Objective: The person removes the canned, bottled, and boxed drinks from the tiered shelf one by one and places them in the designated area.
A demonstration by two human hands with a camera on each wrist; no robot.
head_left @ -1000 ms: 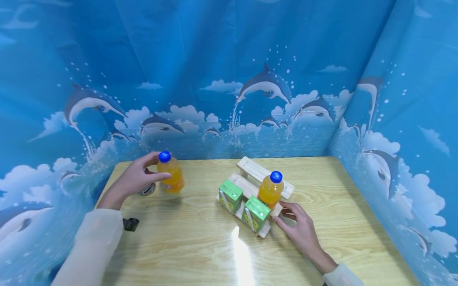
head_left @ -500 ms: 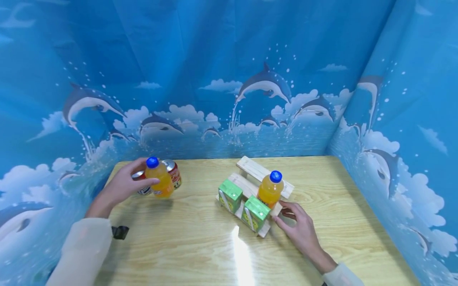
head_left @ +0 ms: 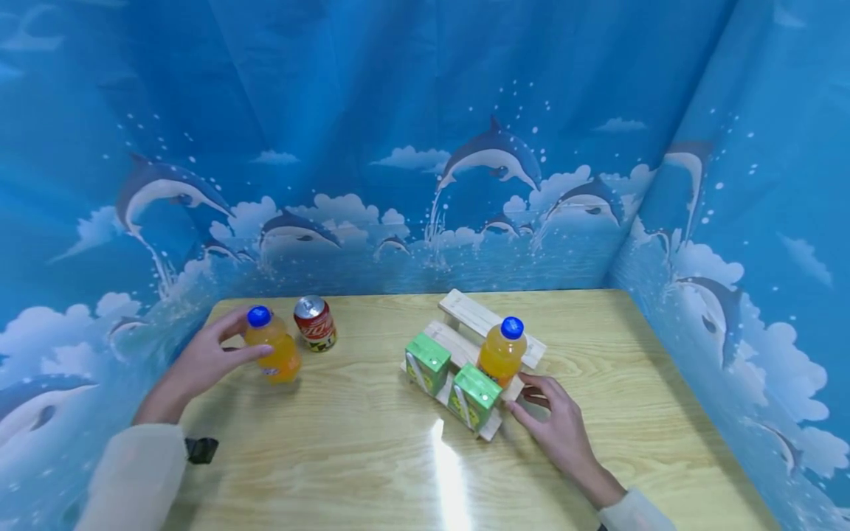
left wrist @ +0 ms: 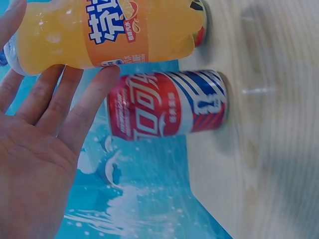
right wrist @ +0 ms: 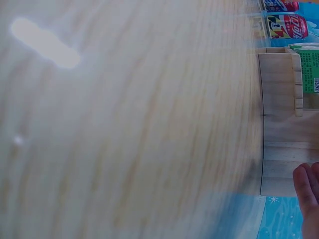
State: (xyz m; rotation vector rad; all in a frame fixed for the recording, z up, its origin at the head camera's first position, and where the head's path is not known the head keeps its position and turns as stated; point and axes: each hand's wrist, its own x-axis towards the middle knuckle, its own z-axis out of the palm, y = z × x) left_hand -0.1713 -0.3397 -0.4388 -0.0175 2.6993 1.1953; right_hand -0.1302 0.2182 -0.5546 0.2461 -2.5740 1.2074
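Note:
My left hand point(head_left: 207, 360) grips an orange soda bottle point(head_left: 280, 358) with a blue cap, its thumb on the near side. In the left wrist view the fingers point(left wrist: 92, 107) lie along the bottle, whose base appears slightly off the table. A red soda can point(head_left: 315, 323) stands just behind and to the right of it. Another can point(left wrist: 169, 107), in red, white and blue, shows in the left wrist view. My right hand point(head_left: 554, 422) holds the near right end of a stepped wooden rack point(head_left: 474, 317). Another orange soda bottle point(head_left: 501, 355) stands on the rack.
Two green drink cartons, a left carton point(head_left: 427, 363) and a right carton point(head_left: 474, 397), stand on the rack's front step. A wood-grain table point(head_left: 345, 450) lies under everything. A blue dolphin-print curtain point(head_left: 398, 147) encloses the back and sides.
My left hand has carried the bottle left, toward me and lower. The red can behind it has come into view. My right hand and the rack have stayed still.

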